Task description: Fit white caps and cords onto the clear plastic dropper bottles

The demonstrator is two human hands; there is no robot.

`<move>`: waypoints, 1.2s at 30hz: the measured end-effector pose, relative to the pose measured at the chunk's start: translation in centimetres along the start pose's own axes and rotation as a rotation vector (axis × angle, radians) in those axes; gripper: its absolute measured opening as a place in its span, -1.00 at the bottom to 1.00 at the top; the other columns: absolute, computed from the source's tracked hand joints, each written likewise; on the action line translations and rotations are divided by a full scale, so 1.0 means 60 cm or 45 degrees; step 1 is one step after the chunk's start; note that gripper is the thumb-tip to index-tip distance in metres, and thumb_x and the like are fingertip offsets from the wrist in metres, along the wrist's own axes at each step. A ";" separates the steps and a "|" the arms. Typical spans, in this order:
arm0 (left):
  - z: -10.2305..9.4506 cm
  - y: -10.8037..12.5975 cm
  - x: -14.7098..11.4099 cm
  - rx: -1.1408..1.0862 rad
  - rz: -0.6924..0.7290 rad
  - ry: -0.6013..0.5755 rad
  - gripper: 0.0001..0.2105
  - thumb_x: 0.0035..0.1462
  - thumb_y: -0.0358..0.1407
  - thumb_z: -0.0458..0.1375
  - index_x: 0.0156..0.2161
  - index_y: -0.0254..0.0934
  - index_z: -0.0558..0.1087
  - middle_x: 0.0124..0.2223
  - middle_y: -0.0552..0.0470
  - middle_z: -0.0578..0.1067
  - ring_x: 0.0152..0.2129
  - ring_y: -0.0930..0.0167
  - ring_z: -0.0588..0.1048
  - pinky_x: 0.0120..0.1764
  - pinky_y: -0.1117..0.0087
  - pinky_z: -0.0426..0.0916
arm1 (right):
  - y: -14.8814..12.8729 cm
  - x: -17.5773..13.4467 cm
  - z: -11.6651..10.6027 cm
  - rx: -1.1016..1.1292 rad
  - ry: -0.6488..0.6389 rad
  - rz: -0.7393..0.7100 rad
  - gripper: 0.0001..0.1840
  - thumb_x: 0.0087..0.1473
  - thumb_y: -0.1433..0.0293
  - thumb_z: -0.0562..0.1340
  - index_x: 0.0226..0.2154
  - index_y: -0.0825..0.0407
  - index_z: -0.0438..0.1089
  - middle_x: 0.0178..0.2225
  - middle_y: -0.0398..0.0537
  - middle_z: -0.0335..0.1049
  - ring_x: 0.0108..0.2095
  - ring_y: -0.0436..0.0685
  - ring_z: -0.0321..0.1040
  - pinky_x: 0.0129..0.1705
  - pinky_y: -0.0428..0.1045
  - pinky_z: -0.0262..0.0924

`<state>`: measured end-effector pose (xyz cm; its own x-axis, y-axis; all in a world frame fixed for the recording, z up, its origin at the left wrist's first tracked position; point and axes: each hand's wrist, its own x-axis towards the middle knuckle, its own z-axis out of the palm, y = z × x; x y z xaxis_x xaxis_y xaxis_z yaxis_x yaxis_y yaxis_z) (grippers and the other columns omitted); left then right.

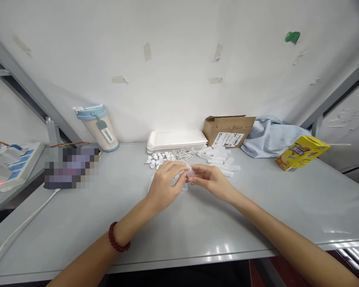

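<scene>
Between my hands, just above the grey table, is a small translucent plastic tube (190, 173). My left hand (164, 184) pinches it from the left with thumb and forefinger. From the right, the fingertips of my right hand (212, 180) close on it too. Clear plastic pieces (184, 187) lie beneath and behind my left hand, partly hidden by it. Beyond that hand is a pile of small white caps (157, 159). Tangled white cords (183, 154) sit beside the caps. Several frosted tubes (219, 159) are heaped behind my right hand.
Along the wall stand a tumbler (98, 129), stacked white trays (176, 140), a cardboard box (229, 129) and a bunched blue cloth (269, 135). A yellow carton (302, 153) leans at right. At left lie a blurred phone (71, 169), its cable (26, 219) and a power strip (14, 167).
</scene>
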<state>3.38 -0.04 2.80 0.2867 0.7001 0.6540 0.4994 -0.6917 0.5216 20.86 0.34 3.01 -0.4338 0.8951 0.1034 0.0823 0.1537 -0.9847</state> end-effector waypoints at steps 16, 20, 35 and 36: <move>-0.005 0.009 0.003 -0.143 -0.402 -0.065 -0.89 0.08 -0.27 0.13 -0.40 -0.23 0.46 -0.35 0.08 0.53 -0.35 0.41 0.46 -0.28 0.39 0.36 | 0.008 -0.006 0.005 -0.229 0.172 -0.069 -0.61 -0.14 0.29 0.35 -0.19 0.01 0.37 -0.39 -0.11 0.40 -0.44 0.06 0.39 -0.35 0.02 0.31; -0.005 0.012 0.005 -0.204 -0.441 -0.100 -0.86 0.05 -0.24 0.16 -0.45 -0.24 0.44 -0.38 0.09 0.51 -0.37 0.42 0.45 -0.25 0.40 0.33 | 0.009 -0.008 0.008 -0.358 0.202 -0.172 -0.61 -0.18 0.27 0.38 -0.24 0.00 0.39 -0.35 -0.09 0.44 -0.45 0.04 0.35 -0.39 -0.01 0.29; 0.000 0.003 0.003 -0.238 -0.416 -0.221 -0.82 0.17 -0.27 0.01 -0.24 -0.22 0.46 -0.20 -0.02 0.48 -0.26 0.36 0.45 -0.32 0.37 0.37 | 0.009 -0.008 0.010 -0.284 0.266 -0.118 -0.57 -0.02 0.24 0.26 -0.08 0.05 0.40 -0.43 -0.07 0.46 -0.49 0.06 0.36 -0.40 0.03 0.33; 0.002 0.003 0.000 -0.164 -0.398 -0.161 -0.83 0.16 -0.28 0.03 -0.20 -0.22 0.44 -0.17 -0.03 0.47 -0.25 0.35 0.44 -0.30 0.35 0.38 | 0.011 -0.007 0.009 -0.284 0.285 -0.095 -0.57 -0.04 0.23 0.27 -0.10 0.07 0.41 -0.45 -0.07 0.46 -0.49 0.07 0.36 -0.41 0.03 0.33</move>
<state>3.57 -0.14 2.85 0.2390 0.8923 0.3830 0.4738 -0.4515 0.7561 20.61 -0.14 2.22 -0.2402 0.9439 0.2265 0.2633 0.2880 -0.9207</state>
